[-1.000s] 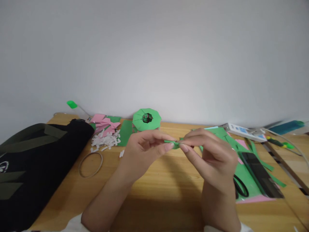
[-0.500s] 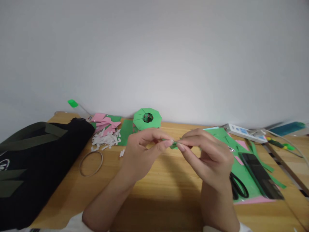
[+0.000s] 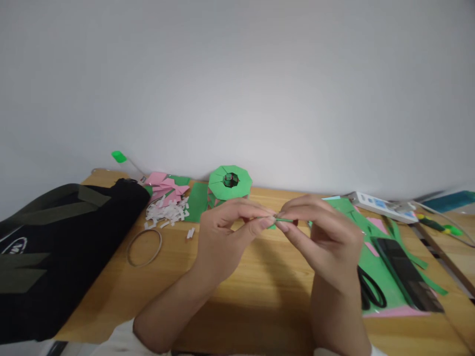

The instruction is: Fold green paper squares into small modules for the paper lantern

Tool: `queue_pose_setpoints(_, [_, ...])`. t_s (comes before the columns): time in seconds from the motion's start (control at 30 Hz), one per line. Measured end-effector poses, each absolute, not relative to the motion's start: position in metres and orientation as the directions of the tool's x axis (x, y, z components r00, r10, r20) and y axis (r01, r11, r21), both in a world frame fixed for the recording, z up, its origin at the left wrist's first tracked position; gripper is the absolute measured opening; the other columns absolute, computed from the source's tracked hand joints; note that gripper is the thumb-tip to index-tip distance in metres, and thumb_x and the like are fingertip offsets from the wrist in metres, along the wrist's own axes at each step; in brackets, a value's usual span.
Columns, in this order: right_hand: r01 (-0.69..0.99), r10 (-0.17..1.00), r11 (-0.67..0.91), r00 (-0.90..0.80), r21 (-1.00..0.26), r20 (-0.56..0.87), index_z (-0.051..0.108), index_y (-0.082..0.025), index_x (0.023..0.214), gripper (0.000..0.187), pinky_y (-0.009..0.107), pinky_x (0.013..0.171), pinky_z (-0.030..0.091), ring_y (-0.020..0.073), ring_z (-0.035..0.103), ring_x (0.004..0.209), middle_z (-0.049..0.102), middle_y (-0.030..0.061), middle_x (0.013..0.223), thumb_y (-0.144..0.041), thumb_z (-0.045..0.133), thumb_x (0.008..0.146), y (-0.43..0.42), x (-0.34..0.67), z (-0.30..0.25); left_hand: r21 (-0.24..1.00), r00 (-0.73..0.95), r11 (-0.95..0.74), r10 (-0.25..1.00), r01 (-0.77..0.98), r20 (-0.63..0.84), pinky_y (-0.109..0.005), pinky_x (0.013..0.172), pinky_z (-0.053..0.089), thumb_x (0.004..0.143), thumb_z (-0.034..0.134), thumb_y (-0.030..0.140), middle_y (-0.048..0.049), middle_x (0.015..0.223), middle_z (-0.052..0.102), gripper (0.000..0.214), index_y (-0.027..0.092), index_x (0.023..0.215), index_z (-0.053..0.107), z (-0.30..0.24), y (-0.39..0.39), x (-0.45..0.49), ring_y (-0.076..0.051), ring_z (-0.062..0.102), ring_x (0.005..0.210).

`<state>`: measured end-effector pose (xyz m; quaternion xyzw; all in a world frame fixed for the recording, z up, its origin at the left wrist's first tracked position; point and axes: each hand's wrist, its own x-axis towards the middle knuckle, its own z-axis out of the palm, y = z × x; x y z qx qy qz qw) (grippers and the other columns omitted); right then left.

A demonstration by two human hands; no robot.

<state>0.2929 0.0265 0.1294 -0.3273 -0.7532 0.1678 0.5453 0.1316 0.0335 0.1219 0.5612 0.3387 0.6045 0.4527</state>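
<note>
My left hand (image 3: 226, 232) and my right hand (image 3: 322, 237) meet above the middle of the wooden table (image 3: 237, 291). Both pinch a small folded green paper piece (image 3: 276, 221) between thumb and fingertips. Most of the piece is hidden by my fingers. Behind the hands stands a round green paper ring (image 3: 230, 182) with a dark hole in its centre.
A black and olive bag (image 3: 55, 247) fills the left side. Pink folded papers (image 3: 165, 187), white paper scraps (image 3: 166, 211) and a thin ring (image 3: 144, 247) lie at back left. At right are green sheets (image 3: 356, 217), black scissors (image 3: 371, 291), a dark ruler (image 3: 406, 274) and a white box (image 3: 382, 205).
My fingers have shifted slightly on the green piece, and the whole view has drifted a little to the left. Nothing was picked up or let go.
</note>
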Motion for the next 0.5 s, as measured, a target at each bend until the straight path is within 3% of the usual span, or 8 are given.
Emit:
queue_pose_setpoints(0.27, [0.052, 0.902, 0.420, -0.132, -0.906, 0.411, 0.070, -0.023, 0.075, 0.012, 0.025, 0.056, 0.043, 0.0098, 0.056, 0.062, 0.065, -0.0035, 0.066, -0.013, 0.070, 0.079, 0.034, 0.293, 0.123, 0.922, 0.146, -0.351, 0.916, -0.161, 0.374, -0.028, 0.082, 0.050, 0.075, 0.070, 0.013, 0.0006, 0.086, 0.072, 0.013, 0.025, 0.074, 0.075, 0.115, 0.047, 0.128, -0.014, 0.064, 0.088])
queue_pose_setpoints(0.37, [-0.016, 0.924, 0.357, -0.142, -0.934, 0.355, 0.071, -0.024, 0.072, 0.012, 0.024, 0.057, 0.043, 0.0093, 0.057, 0.061, 0.067, -0.0036, 0.068, -0.014, 0.071, 0.079, 0.036, 0.293, 0.122, 0.948, 0.211, -0.164, 0.951, -0.274, 0.226, -0.027, 0.074, 0.053, 0.074, 0.072, 0.016, 0.0011, 0.078, 0.072, 0.009, 0.024, 0.070, 0.075, 0.115, 0.050, 0.128, -0.014, 0.064, 0.080])
queue_pose_setpoints(0.5, [0.057, 0.913, 0.404, -0.090, -0.913, 0.399, 0.071, -0.023, 0.071, 0.011, 0.025, 0.055, 0.042, 0.0100, 0.056, 0.060, 0.067, -0.0029, 0.065, -0.014, 0.072, 0.077, 0.035, 0.291, 0.123, 0.938, 0.177, -0.036, 0.979, -0.345, 0.103, -0.026, 0.068, 0.054, 0.066, 0.076, 0.018, 0.0010, 0.071, 0.072, 0.005, 0.023, 0.063, 0.075, 0.115, 0.051, 0.129, -0.013, 0.064, 0.071])
